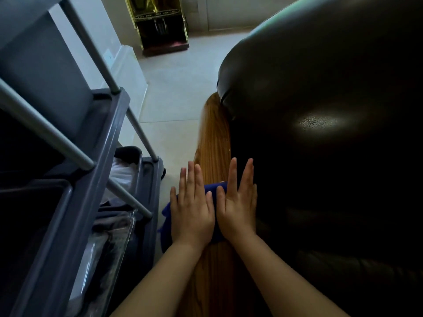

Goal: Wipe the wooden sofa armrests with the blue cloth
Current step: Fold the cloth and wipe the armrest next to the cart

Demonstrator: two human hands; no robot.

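A long wooden sofa armrest (212,143) runs away from me down the middle of the view, beside a dark leather cushion (320,133). The blue cloth (211,189) lies across the armrest and hangs over its left side. My left hand (192,207) and my right hand (238,202) both lie flat on the cloth, palms down, fingers stretched forward, side by side. Most of the cloth is hidden under the two hands. The right hand's outer edge is against the leather cushion.
A grey cleaning cart (75,170) with metal posts stands close on the left, holding bins and a clear plastic bag (107,252). Pale floor tiles (174,92) lie ahead. A gold-framed dark cabinet (160,24) stands at the far wall.
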